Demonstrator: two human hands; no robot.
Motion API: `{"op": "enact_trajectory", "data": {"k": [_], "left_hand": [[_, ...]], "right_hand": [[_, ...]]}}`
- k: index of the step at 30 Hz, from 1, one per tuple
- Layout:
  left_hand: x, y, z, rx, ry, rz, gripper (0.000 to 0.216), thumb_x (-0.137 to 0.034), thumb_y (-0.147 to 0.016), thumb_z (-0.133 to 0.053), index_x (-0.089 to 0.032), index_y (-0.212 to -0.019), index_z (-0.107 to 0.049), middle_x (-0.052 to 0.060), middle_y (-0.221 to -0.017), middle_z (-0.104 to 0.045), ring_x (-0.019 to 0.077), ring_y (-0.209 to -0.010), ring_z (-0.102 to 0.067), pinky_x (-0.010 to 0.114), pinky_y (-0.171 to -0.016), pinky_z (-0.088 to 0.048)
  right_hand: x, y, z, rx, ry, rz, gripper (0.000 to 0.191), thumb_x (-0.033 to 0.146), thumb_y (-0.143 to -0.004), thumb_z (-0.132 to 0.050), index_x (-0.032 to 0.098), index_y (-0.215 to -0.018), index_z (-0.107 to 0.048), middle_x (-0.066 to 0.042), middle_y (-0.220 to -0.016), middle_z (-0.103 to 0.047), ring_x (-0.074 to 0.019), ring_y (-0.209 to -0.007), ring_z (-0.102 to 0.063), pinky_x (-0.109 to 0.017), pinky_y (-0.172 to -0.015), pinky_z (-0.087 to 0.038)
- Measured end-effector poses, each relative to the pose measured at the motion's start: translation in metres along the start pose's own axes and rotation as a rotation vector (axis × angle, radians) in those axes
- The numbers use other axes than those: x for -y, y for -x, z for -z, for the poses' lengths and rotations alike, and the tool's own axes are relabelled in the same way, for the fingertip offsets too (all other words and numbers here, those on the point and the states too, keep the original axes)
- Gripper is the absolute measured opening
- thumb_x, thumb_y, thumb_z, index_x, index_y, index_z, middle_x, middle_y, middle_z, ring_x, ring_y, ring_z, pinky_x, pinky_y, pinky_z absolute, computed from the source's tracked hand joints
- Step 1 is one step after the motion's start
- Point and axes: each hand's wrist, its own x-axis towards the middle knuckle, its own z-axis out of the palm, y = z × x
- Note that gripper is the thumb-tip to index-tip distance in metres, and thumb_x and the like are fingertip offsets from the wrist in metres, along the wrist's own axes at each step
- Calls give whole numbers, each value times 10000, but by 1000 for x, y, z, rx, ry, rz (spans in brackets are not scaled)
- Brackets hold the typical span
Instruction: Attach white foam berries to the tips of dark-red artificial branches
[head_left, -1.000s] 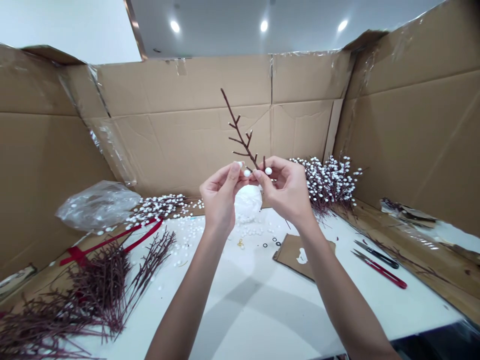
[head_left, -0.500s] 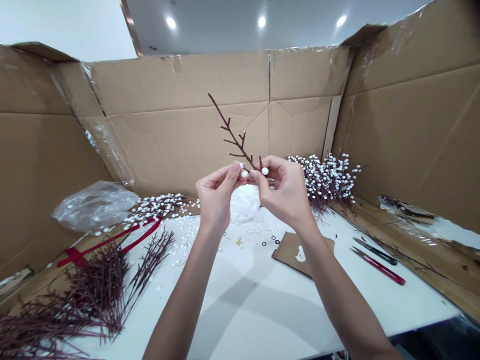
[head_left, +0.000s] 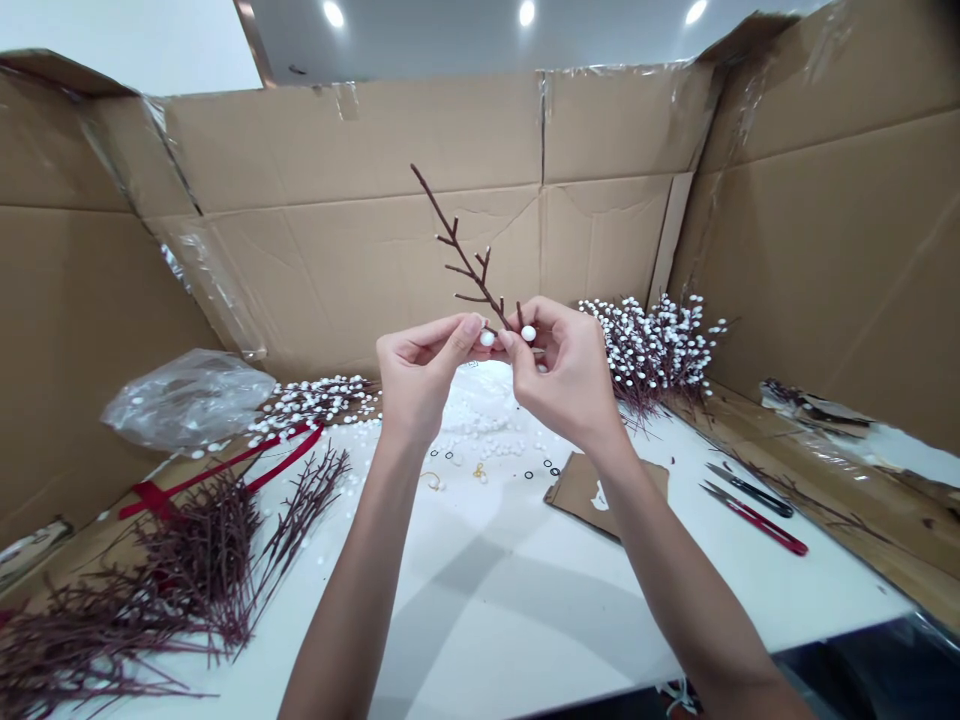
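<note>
A brown artificial twig (head_left: 472,275) with short side branches points up and to the left in front of me. My right hand (head_left: 564,370) pinches its lower part between thumb and fingers. White balls sit on low side branches: one white ball (head_left: 487,339) by my left fingertips, another white ball (head_left: 529,333) against my right fingers. With thumb and forefinger pressed together, my left hand (head_left: 420,370) grips a small white ball, mostly hidden by the fingertips, close to a branch end. The twig's bottom end is hidden behind my right hand.
On the left lie bare brown twigs (head_left: 202,560), red ribbon (head_left: 225,470) and a clear plastic bag (head_left: 187,400). White-berried twigs (head_left: 652,345) stand at the back right. Two thread snips (head_left: 754,518) and a cardboard piece (head_left: 577,490) rest on the white table (head_left: 480,620). Cardboard walls (head_left: 360,140) surround it.
My left hand has shifted slightly left, and the white ball in its fingertips shows less. My right hand keeps its hold on the twig. The view has tilted down slightly.
</note>
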Motion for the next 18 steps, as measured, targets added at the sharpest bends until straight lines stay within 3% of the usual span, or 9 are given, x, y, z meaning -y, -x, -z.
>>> {"op": "enact_trajectory", "data": {"k": [10,18], "left_hand": [[5,0,-5,-59,50,-2,92,-283,-680,-743,-198,-717,-751,16,-691,-707,95,-595,-627,225,-615,-551],[2,1,-6,-38,29,11,133,-319,-668,-746,-188,-687,-747,39,-732,-714,124,-637,-641,267,-652,-541]], "right_hand": [[-1,1,-4,-21,-21,19,118,139,-758,-496,192,-683,-422,27,-670,-465,-78,-558,-469,-231,-528,-401],[-2,0,-3,-18,-45,0,124,153,-768,-499,199,-688,-416,13,-692,-470,-90,-587,-475,-235,-536,-419]]}}
